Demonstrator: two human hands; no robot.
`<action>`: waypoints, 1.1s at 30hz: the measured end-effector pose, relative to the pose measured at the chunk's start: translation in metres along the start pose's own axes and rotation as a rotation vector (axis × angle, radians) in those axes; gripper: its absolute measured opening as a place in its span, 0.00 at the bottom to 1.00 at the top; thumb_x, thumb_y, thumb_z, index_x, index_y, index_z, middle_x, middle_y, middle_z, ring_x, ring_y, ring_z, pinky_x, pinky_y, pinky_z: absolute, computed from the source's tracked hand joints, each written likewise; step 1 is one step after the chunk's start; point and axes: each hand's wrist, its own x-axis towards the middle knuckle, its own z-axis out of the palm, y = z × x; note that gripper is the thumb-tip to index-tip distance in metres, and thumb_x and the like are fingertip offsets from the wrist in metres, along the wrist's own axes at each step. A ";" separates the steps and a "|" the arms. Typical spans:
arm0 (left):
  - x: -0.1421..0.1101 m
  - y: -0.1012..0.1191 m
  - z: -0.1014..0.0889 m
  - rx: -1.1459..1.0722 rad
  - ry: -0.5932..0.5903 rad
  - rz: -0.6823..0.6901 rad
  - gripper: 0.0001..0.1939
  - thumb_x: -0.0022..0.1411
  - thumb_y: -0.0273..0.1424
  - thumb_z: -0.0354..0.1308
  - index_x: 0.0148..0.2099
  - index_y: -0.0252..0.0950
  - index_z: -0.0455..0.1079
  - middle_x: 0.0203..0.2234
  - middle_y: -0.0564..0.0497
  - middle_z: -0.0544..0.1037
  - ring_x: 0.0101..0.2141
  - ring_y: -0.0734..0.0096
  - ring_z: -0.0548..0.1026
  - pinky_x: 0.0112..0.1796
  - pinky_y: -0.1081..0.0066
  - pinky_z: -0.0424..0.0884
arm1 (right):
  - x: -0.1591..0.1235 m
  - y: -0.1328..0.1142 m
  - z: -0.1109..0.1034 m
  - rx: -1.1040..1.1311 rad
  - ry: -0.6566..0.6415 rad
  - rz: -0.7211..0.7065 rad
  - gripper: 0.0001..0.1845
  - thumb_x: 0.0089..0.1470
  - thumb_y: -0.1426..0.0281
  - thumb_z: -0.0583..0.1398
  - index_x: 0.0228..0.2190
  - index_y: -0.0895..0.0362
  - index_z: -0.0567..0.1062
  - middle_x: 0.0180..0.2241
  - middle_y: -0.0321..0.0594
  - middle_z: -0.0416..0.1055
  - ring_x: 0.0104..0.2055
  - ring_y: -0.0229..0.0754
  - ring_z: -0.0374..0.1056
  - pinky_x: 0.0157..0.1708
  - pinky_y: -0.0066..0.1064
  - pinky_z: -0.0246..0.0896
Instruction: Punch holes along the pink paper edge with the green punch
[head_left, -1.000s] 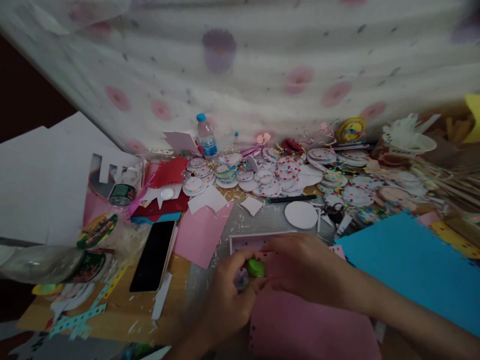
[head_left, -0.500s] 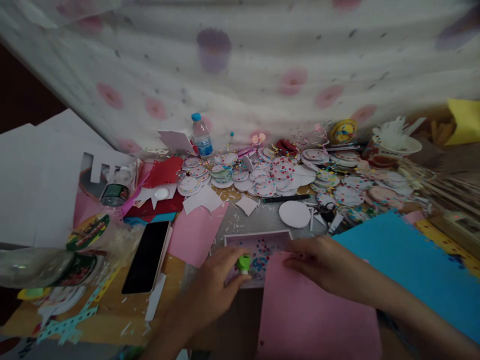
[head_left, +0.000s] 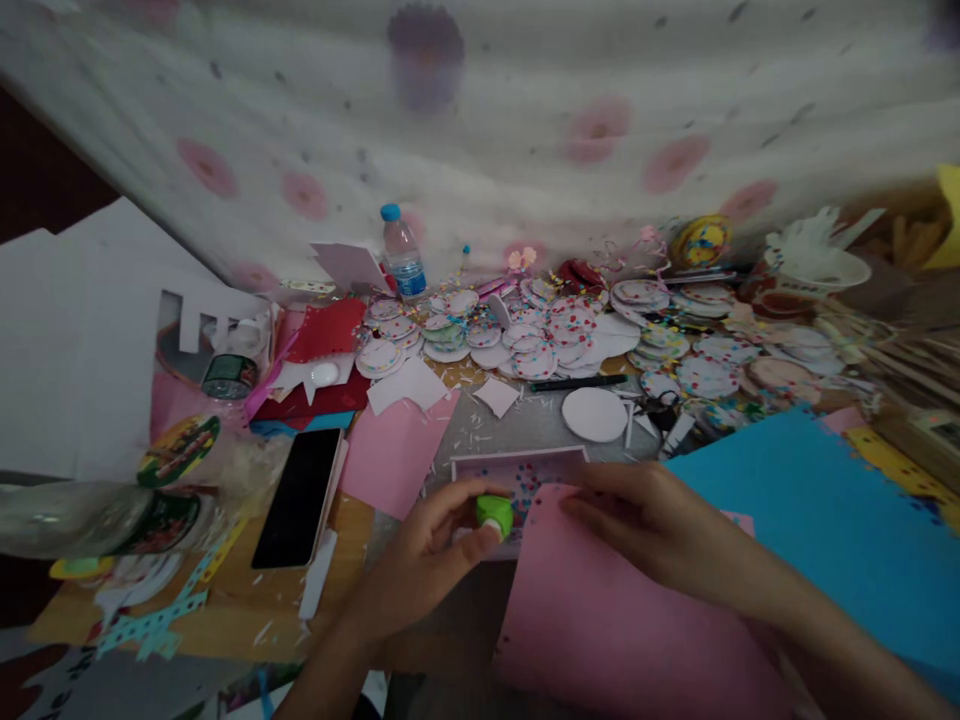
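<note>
My left hand [head_left: 442,545] is closed on a small green-and-white paper punch [head_left: 495,514], thumb on its white part. Between the fingers of my right hand [head_left: 637,505] is the top edge of a pink sheet [head_left: 600,610], which hangs toward me and has small holes near its left edge and corner. The punch is just left of the sheet's corner, apart from it. Behind both hands lies a shallow box [head_left: 517,456] with small red and blue paper bits [head_left: 529,478] inside, partly hidden by my hands.
A phone [head_left: 298,500] and clear bottles lie to the left. Behind the box are a white paper disc [head_left: 594,414], a black pen [head_left: 577,383] and piles of decorated discs [head_left: 532,345]. A blue sheet [head_left: 810,530] lies at right. A water bottle [head_left: 403,255] stands at the back.
The punch has turned in my left hand and the thumb now presses its white part. The pink sheet has tilted, its lower part shifting slightly left. The whole view has moved a little.
</note>
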 end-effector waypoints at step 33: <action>-0.007 -0.012 0.011 0.377 0.104 0.040 0.21 0.57 0.35 0.61 0.52 0.40 0.67 0.48 0.50 0.75 0.48 0.63 0.71 0.49 0.67 0.66 | 0.012 -0.011 0.011 -0.003 0.012 -0.098 0.12 0.60 0.69 0.52 0.26 0.56 0.69 0.23 0.35 0.67 0.23 0.35 0.59 0.24 0.27 0.47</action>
